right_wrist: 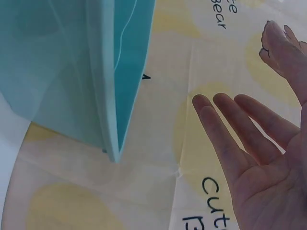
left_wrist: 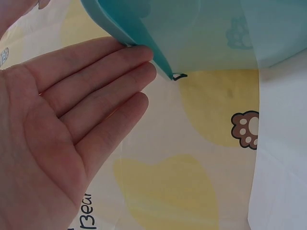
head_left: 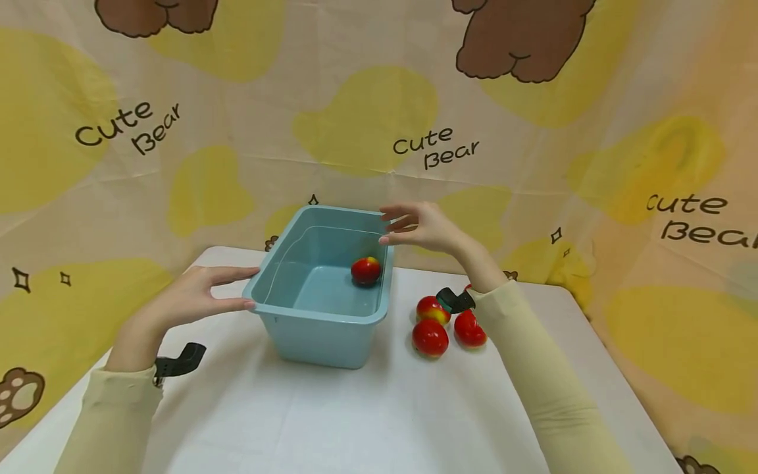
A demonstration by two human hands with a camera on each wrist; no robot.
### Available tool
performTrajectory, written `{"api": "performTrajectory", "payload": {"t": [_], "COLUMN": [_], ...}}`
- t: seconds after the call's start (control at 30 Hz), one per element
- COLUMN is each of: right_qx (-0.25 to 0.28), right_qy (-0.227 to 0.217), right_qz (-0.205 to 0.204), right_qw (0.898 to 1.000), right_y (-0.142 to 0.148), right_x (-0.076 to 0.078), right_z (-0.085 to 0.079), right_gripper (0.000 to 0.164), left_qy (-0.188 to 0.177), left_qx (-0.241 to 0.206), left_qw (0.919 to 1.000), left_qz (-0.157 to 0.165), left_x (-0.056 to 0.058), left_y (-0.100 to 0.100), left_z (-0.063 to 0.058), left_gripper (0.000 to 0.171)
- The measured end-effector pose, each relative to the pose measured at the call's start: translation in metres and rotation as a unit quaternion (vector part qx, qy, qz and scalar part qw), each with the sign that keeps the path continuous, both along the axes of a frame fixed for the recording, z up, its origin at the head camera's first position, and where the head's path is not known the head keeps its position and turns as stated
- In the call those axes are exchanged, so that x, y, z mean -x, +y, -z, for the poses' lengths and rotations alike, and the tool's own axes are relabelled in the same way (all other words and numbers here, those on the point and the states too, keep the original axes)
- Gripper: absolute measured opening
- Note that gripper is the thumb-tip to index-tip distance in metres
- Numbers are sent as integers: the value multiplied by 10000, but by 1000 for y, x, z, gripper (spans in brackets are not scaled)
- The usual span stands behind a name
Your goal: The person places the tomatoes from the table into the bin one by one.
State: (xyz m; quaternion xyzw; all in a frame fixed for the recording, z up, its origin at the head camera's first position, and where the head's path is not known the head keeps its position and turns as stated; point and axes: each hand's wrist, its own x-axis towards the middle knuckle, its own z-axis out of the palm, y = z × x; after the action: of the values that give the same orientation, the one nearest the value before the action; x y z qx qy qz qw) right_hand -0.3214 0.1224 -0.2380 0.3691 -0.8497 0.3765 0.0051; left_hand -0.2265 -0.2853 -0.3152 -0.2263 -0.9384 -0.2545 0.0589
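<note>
A light blue plastic bin (head_left: 320, 339) stands on the white table, its open top facing up. Inside it, near the right wall, lies a red and yellow round fruit (head_left: 366, 270). My left hand (head_left: 198, 296) is at the bin's left rim, fingers straight. In the left wrist view those fingertips (left_wrist: 142, 52) meet the rim (left_wrist: 112, 26). Over the back right of the bin is my right hand (head_left: 417, 225), fingers spread and nothing held. The right wrist view shows this hand (right_wrist: 264, 167) apart from the bin's rim (right_wrist: 109, 96).
Right of the bin, several similar fruits, including a front one (head_left: 430, 338) and one farther right (head_left: 470, 329), lie grouped on the white table (head_left: 331, 421), partly behind the right wrist. A patterned cloth (head_left: 355, 131) hangs behind the table. Each wrist has a black strap (head_left: 180, 361).
</note>
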Motion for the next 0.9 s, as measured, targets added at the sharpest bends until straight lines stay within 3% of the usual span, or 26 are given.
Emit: {"api": "performTrajectory", "payload": {"t": [0.2, 0.9], "right_qx": [191, 83], "right_qy": [-161, -419], "right_qz": [165, 652], "right_qw": [9996, 9970], "right_y": [19, 70], "right_x": [-3, -20], "right_z": [10, 48], "right_gripper": [55, 55], "left_qy": [-33, -68], "left_qx": [-8, 21], "left_qw": [10000, 10000], "left_qz": [7, -48], "left_x": [-1, -3], "left_y": [1, 4], "left_z": [0, -1], "left_gripper": [63, 62]}}
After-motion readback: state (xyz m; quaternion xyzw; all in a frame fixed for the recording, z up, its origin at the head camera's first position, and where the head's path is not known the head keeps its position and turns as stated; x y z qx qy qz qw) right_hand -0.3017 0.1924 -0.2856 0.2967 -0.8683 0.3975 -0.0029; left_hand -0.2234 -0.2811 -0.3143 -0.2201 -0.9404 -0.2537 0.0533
